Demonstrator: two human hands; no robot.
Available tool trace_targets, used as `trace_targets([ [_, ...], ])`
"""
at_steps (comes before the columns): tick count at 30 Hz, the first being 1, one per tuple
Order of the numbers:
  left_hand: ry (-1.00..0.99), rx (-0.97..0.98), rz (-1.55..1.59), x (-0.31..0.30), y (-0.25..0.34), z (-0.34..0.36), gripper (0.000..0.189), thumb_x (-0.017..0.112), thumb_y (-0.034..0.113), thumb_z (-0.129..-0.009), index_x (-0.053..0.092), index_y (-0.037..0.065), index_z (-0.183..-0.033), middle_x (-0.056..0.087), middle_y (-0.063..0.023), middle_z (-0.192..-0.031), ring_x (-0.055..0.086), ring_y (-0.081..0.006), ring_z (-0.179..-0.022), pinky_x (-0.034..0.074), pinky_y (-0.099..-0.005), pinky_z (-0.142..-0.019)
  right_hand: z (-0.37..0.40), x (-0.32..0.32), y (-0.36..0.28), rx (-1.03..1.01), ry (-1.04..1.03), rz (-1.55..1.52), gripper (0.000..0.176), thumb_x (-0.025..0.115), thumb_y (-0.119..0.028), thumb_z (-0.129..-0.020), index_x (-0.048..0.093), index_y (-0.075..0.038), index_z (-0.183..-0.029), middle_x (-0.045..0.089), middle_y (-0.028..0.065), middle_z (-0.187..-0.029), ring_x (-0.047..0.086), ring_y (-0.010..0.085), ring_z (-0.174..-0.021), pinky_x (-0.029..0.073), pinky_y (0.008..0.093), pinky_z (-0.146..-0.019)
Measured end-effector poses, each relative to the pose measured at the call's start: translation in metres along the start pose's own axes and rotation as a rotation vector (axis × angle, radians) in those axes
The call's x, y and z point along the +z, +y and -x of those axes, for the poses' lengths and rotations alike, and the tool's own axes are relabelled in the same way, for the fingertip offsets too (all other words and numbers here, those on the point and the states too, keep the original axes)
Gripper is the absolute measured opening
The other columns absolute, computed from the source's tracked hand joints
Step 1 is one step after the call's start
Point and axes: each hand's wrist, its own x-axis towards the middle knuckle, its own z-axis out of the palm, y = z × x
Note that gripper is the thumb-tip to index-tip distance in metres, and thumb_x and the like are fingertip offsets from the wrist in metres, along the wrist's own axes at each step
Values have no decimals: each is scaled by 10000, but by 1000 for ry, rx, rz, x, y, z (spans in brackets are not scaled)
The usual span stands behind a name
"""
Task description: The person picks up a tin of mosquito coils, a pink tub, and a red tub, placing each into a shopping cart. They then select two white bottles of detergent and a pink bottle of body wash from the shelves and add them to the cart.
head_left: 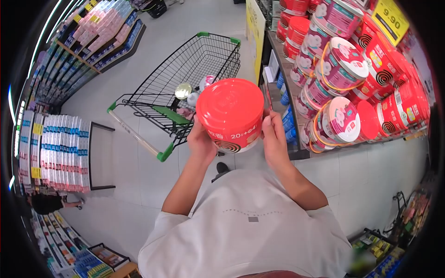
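Observation:
A round red tub of mosquito coils (230, 109) is held in front of my chest, its lid tipped up toward me. Its side carries a black spiral and white lettering with "20" on it. My left hand (202, 142) grips the tub's left side, its fingers partly hidden behind it. On the opposite side, my right hand (274, 135) is closed against the tub, thumb near the front. Just beyond the tub stands a black wire shopping cart (160, 67) with green corners. Inside the cart are a tin with a gold-coloured lid (183, 91) and other items partly covered by the tub.
To the right, a display table (302, 154) bears stacked red tubs (388, 118) and pink-and-white tubs (340, 119) under a yellow price sign (390, 21). Stacked boxes (65, 153) and shelves (99, 32) line the left. Another person (46, 203) is partly visible at lower left.

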Motion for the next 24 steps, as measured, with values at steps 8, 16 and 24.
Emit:
trace_targets([
  [8, -18, 184, -284, -97, 87, 22, 963, 786, 504, -727, 379, 14, -1448, 476, -105, -1423, 461, -240, -1321, 371, -407, -1100, -13, 96, 31, 602, -321, -368, 747, 618, -515, -914, 266, -120, -1441, 317, 86, -1481, 355, 240, -1361, 353, 495, -1076],
  [16, -62, 237, -498, -166, 143, 17, 894, 795, 489, -748, 443, -12, -1400, 494, -130, -1396, 485, -244, -1289, 388, -402, -1080, -39, 161, 62, 832, -463, -353, 763, 678, -420, -863, 313, -94, -1449, 486, 101, -1372, 516, 235, -1254, 446, 480, -1011],
  [24, 795, 598, -1704, -244, 194, 1, 607, 774, 316, -806, 553, -14, -1265, 485, -211, -1357, 466, -371, -1223, 384, -480, -1026, -102, 167, 106, 810, -345, -309, 706, 663, -414, -866, 367, -73, -1408, 548, 116, -1310, 581, 246, -1179, 487, 474, -968],
])
